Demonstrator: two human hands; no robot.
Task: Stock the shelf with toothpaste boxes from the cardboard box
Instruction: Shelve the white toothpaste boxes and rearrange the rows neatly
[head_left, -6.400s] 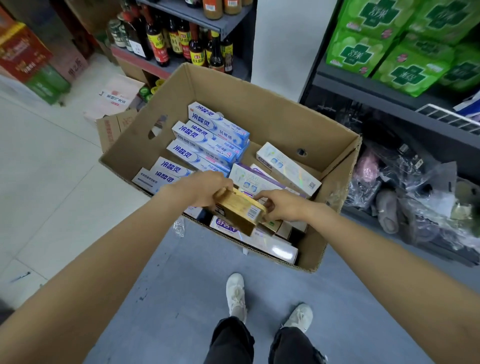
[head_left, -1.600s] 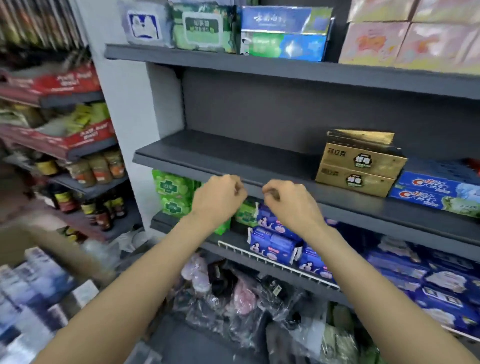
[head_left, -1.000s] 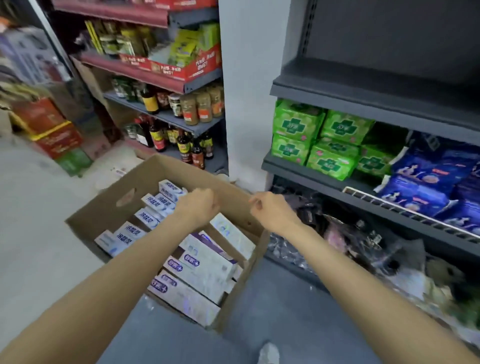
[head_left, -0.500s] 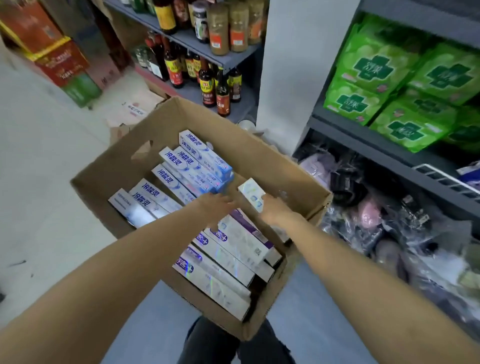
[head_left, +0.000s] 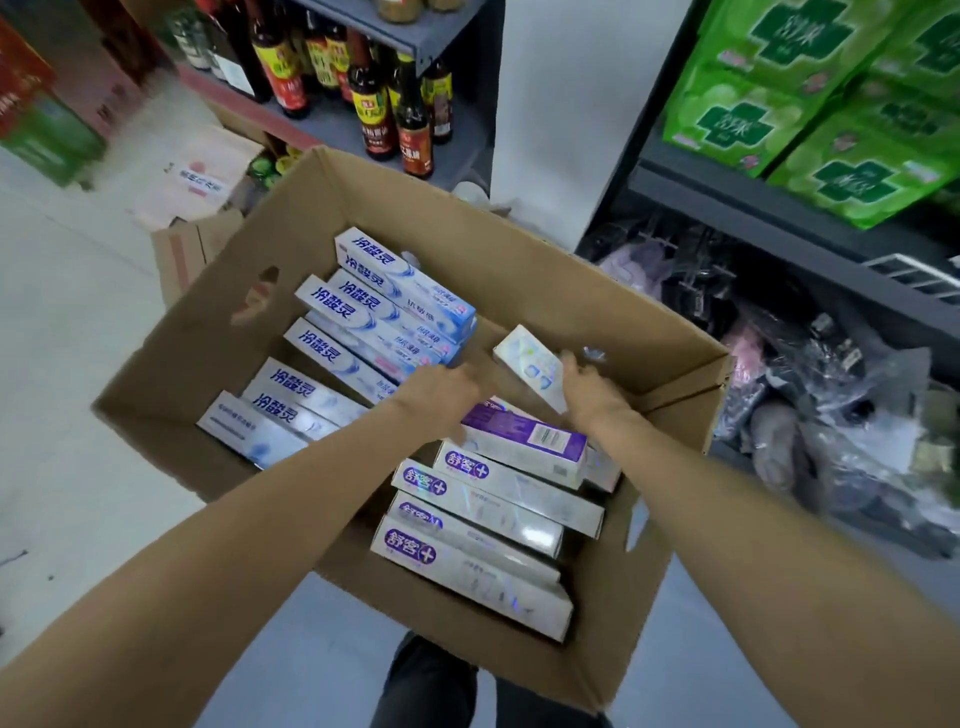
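An open cardboard box (head_left: 519, 270) fills the centre of the frame, standing on the floor (head_left: 67, 322) beside a dark shelf unit (head_left: 779, 208) at the right; inside it, blue-and-white toothpaste boxes (head_left: 395, 301) lie side by side along the left half, slanting from upper left to lower right, and white-and-purple toothpaste boxes (head_left: 483, 499) are stacked in the lower right part, one of them turned to show its purple side with a barcode (head_left: 524, 434); both bare forearms reach in from the bottom edge; the right hand (head_left: 589, 387) is closed around one end of a pale toothpaste box with a shimmering print (head_left: 530, 364), which tilts up toward the upper left above the purple ones, near the middle of the cardboard box; the left hand (head_left: 441, 387) sits just left of it over the blue-and-white boxes, its fingers blurred and pointing toward that raised box, and whether they are apart or touching anything I cannot tell; green packs with a cross mark (head_left: 810, 104) sit on the shelf at upper right, with clear bags of goods (head_left: 831, 389) heaped below them; dark sauce bottles (head_left: 384, 104) stand on a lower shelf at the top centre; flattened cardboard (head_left: 197, 176) lies on the floor at upper left; the person's dark trousers (head_left: 431, 686) show under the box at the bottom.
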